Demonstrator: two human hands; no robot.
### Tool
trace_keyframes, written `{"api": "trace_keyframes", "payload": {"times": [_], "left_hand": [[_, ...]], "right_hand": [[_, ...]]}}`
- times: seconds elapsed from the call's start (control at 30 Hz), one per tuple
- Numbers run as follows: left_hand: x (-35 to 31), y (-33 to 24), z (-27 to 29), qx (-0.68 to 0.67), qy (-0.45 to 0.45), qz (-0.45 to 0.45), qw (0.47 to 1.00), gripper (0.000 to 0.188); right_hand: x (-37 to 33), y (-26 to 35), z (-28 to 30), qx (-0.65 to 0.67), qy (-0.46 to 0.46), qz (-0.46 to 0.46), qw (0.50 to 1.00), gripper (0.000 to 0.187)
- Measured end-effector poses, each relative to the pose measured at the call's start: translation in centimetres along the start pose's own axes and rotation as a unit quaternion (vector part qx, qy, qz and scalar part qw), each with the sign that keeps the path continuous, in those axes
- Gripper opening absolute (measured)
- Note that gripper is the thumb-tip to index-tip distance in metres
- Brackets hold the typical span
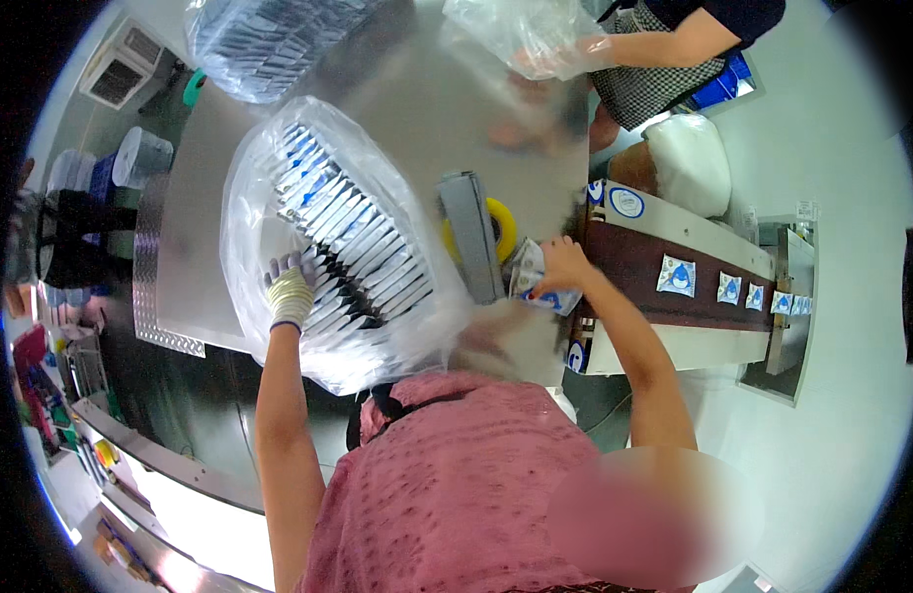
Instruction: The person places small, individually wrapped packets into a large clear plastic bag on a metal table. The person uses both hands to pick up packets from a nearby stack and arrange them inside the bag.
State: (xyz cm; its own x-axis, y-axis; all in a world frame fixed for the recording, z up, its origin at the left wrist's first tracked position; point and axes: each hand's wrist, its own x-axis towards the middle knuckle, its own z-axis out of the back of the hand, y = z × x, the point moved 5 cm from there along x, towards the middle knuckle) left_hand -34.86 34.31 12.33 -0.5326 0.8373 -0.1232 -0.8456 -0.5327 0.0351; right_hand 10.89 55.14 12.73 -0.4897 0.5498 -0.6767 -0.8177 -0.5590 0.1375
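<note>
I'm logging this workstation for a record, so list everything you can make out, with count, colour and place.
Table: one, silver-grey, centre
Open plastic bag: one, clear, table's left side
Bagged packets: many, silver and blue, inside that bag
Filled bag: one, bluish-grey, table's far left
Tape roll: one, yellow, mid-table
Flat object, kind unclear: one, grey, over the tape
Loose packets: count unclear, white-blue, beside conveyor
Conveyor: one, brown belt, right
Belt packets: at least six, white-blue, in a row
Tubs: several, whitish, beyond table's left
Co-worker: one, dark top, far right
Left background: too cluttered to itemise
Left hand: one, striped glove, at bagged packets
Right hand: one, bare, at loose packets
</note>
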Motion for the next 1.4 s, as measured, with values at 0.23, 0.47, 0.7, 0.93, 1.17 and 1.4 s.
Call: {"api": "trace_keyframes", "payload": {"times": [0.23, 0.47, 0.7, 0.93, 1.17, 1.4], "left_hand": [[0.6, 0.2, 1.2, -0.048, 0.045, -0.042, 0.997, 0.039], [3.6, 7.9, -5.7, -0.35, 0.126, -0.013, 0.928, 0.031], [6.3, 6.5, -9.2, -0.792, 0.208, 0.298, 0.491, 0.034], [5.4, 12.9, -15.8, -0.466, 0.062, 0.181, 0.864, 0.042], [6.3, 11.0, -0.3, -0.492, -0.031, 0.294, 0.819, 0.046], [7.3, 7.5, -1.2, -0.364, -0.055, 0.126, 0.921, 0.027]], "right_hand": [[-9.3, 6.4, -5.2, 0.145, -0.187, 0.087, 0.968, 0.06], [-8.4, 4.8, 3.7, 0.673, -0.176, 0.008, 0.718, 0.056], [3.5, 31.1, 17.4, 0.347, -0.175, 0.394, 0.833, 0.1], [16.0, 45.6, 11.7, 0.16, -0.237, 0.384, 0.878, 0.087], [15.7, 45.8, 8.5, -0.198, -0.246, 0.415, 0.853, 0.082], [11.6, 42.6, 7.9, -0.146, -0.233, 0.446, 0.852, 0.076]]}}
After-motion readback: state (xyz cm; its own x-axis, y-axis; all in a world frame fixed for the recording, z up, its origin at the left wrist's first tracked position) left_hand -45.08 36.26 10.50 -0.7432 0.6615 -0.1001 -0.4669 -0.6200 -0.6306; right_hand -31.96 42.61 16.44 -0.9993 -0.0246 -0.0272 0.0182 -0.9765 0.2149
